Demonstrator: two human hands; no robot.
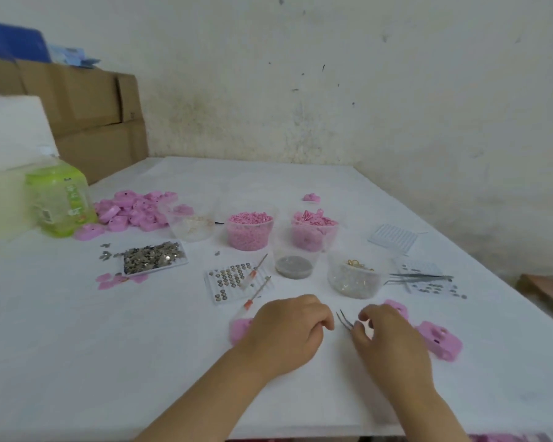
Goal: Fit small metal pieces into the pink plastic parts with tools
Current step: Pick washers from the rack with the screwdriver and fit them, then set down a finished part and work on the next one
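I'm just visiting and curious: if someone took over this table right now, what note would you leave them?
Left grip: fingers curled, resting against the near pink part; whether it holds anything is unclear.
Right grip: pinches the tweezers.
A second pink part lies to its right.
Loose metal pieces lie far left, near the pile of pink parts.
Done: nothing I can confirm.
To do: fit pieces; the pile waits.

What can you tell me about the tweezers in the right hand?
The tweezers are thin, grey and metal-looking, with two fine pointed tips a little apart. Only the front part shows; the rest is hidden in the right hand, whose fingers pinch it. They slant up and left, tips toward the left hand without touching it, over the white table. Nothing visible sits between the tips.
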